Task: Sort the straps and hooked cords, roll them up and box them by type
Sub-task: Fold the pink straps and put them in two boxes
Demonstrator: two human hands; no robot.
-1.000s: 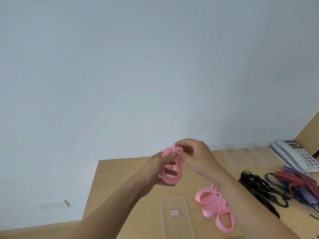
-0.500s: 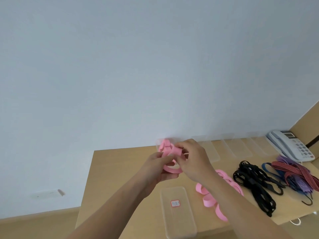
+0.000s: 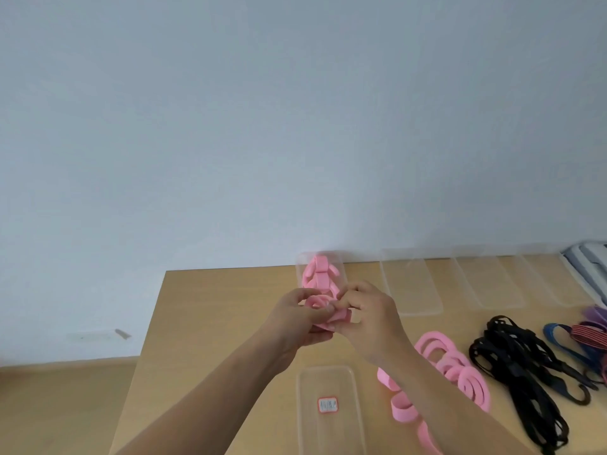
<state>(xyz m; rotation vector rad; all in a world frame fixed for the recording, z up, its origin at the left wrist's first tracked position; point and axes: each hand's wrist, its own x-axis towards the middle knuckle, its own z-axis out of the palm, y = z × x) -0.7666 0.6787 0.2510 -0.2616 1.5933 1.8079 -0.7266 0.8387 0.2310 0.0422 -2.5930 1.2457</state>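
Both hands meet above the wooden table (image 3: 210,310), holding one coiled pink strap (image 3: 320,311). My left hand (image 3: 295,318) grips the coil from the left, and my right hand (image 3: 369,315) pinches it from the right. Just behind them a clear box (image 3: 338,269) at the table's far edge holds rolled pink straps (image 3: 318,274). Loose pink straps (image 3: 450,366) lie to the right of my right forearm. Black hooked cords (image 3: 515,362) lie further right, then blue, red and purple cords (image 3: 584,339) at the frame's edge.
A clear lid with a red-bordered label (image 3: 328,405) lies near the table's front edge. Several empty clear boxes (image 3: 410,287) line the back edge along the white wall. A grey telephone (image 3: 588,261) sits at the far right.
Both hands have come down with the pink strap and coiled it tighter. The camera tilted down and left, so the box of rolled straps came into view.
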